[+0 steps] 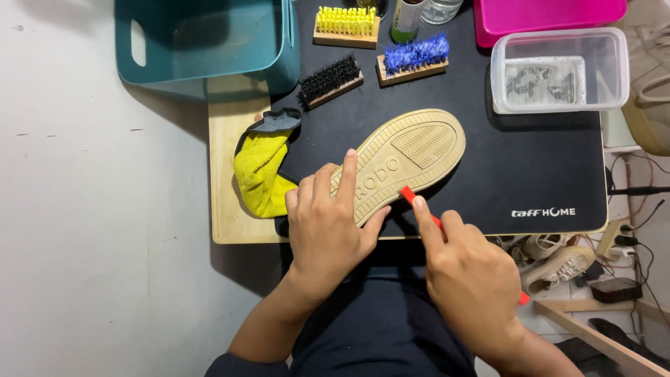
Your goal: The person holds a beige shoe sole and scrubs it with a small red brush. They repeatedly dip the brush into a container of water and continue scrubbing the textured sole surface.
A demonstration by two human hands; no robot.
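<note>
Meanwhile, the left hand (326, 227) pressed down on the heel end of the shoe (408, 157), which lay sole-up and slanted on the black mat (530, 167), toe pointing toward two o'clock. Its index finger stretched out along the tan sole; the other fingers curled together over the near edge, thumb against the sole's side. At four o'clock from the shoe, the right hand (469, 279) pinched a red tool (417, 202) between thumb and extended index finger, the tip touching the sole's rim, the far end poking out past the wrist. A yellow cloth (259, 174) lay bunched at nine o'clock from the shoe, just beside the left hand. At twelve o'clock sat three brushes: black (329, 80), blue (415, 57) and yellow (346, 26). A clear tub (614, 70) stood at one o'clock, a teal basket (202, 42) at eleven.
</note>
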